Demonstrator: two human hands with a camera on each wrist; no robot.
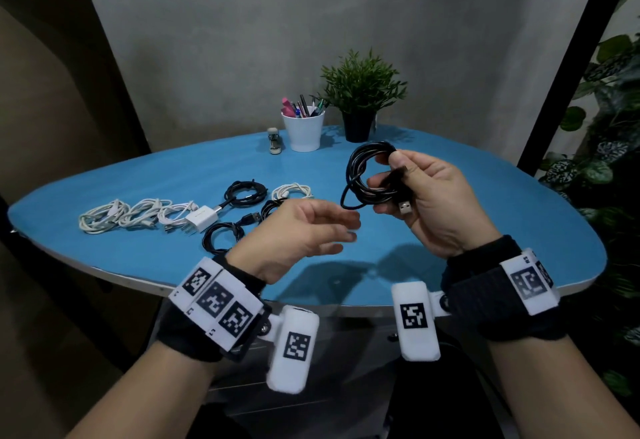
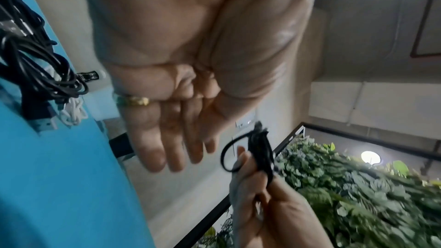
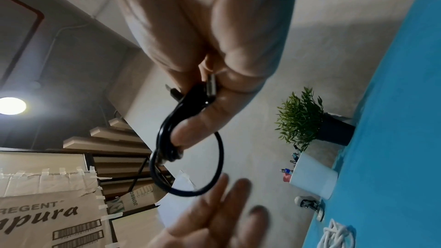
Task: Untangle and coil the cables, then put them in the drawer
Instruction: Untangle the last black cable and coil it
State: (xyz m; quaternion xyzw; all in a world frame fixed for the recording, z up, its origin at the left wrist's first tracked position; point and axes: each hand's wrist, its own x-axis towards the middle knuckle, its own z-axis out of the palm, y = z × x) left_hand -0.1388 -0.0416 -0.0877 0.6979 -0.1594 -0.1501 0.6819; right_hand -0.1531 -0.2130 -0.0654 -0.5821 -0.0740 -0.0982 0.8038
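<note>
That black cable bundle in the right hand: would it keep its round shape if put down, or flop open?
The black cable coil is probably floppy: nothing visibly ties it, and the right hand pinches its loops together. One loop already hangs loose, so it may well spring open. It looks light, held by fingertips.

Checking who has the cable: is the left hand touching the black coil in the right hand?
Apart. The head view shows blue table between the left hand and black coil.
</note>
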